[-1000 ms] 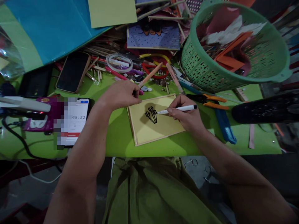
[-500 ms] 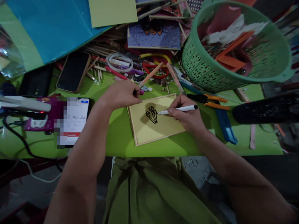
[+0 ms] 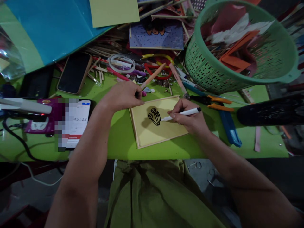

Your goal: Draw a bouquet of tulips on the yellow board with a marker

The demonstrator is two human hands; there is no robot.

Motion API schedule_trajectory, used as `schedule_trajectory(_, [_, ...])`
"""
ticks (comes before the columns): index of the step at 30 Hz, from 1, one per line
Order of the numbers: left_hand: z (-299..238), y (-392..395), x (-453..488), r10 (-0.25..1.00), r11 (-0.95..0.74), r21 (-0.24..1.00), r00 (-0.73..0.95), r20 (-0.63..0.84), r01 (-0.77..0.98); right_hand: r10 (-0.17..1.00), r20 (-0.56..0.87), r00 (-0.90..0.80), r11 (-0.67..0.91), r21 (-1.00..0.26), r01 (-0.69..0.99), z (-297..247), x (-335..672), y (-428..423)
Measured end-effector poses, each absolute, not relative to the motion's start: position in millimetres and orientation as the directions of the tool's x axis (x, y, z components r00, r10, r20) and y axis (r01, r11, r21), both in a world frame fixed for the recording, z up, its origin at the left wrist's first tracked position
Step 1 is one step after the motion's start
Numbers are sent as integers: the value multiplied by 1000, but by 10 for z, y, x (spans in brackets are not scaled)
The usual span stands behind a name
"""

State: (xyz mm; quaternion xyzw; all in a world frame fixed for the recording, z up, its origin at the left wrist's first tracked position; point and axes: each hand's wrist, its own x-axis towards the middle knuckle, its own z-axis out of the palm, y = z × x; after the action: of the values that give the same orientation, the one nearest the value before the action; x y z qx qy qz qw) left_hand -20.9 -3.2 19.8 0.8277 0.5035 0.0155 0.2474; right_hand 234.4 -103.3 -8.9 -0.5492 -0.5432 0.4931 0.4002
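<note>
snugly between right fingers (image 3: 182, 119), white marker (image 3: 190, 111), yellow card (image 3: 154, 134) beneath

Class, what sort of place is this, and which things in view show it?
Probably a cluttered craft table: the right hand holds a white marker at a black flower drawing on a yellow panel, with loose thin sticks and a green plastic basket of paper scraps beyond.

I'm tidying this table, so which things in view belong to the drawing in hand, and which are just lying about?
In use:
white marker, in the right hand
framed yellow card with the flower-like drawing, left hand at its far-left corner

Seemingly just lying about:
green basket
orange-handled tool
blue tool
dark-screened phone
</note>
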Motion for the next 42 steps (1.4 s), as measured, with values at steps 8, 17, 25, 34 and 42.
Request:
schedule_trajectory(8, [189,-26,-226,833,-379,462,513,-208,802,988,-113,-107,-93,-979,180,-94,2351,-1050])
schedule_trajectory(17, [188,-26,-217,832,-387,445,514,-210,808,979,-141,-148,-108,-971,214,-68,2349,-1061])
schedule_trajectory(25, [186,-38,-221,836,-383,437,506,-212,814,986,-108,-130,-82,-978,193,-117,2365,-1064])
schedule_trajectory(34, [131,-22,-242,833,-386,474,519,-190,792,982,-101,-160,-69,-978,197,-109,2364,-1061])
schedule_trajectory(42, [195,-53,-204,846,-368,420,486,-218,830,994,-68,-84,-68,-998,8,-93,2341,-1049])
